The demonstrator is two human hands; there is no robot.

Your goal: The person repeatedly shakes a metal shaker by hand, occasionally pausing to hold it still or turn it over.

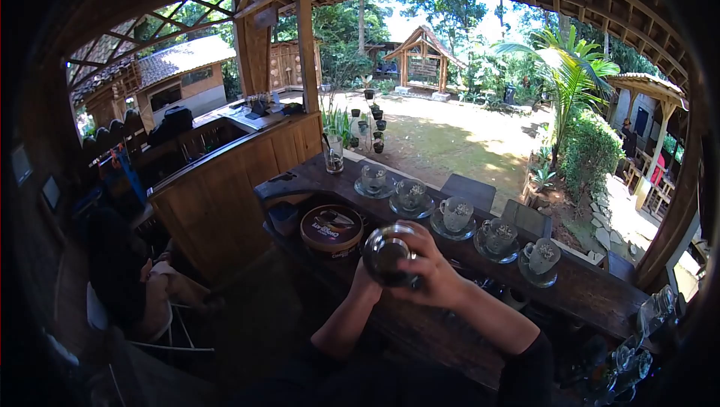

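Both my hands hold a shiny, rounded jar point(384, 255) above the dark wooden counter. My right hand point(429, 263) wraps its fingers over the right side and top, while my left hand point(365, 285) closes around it from below, its fingers mostly hidden. What the jar contains I cannot make out. Just left of it is a round brown tub point(331, 228) with a printed lid. Beyond my hands, several glass cups on glass saucers stand in a row, among them one cup point(456, 214) straight ahead and another cup point(541, 257) at the right. Pale specks show on the cups.
A tall glass point(334, 158) holding a utensil stands at the counter's far left end. Near the tub sits a dark container point(283, 218). More glassware point(630, 366) is at the lower right. A person point(120, 279) sits at the left, by a wooden bar point(240, 171).
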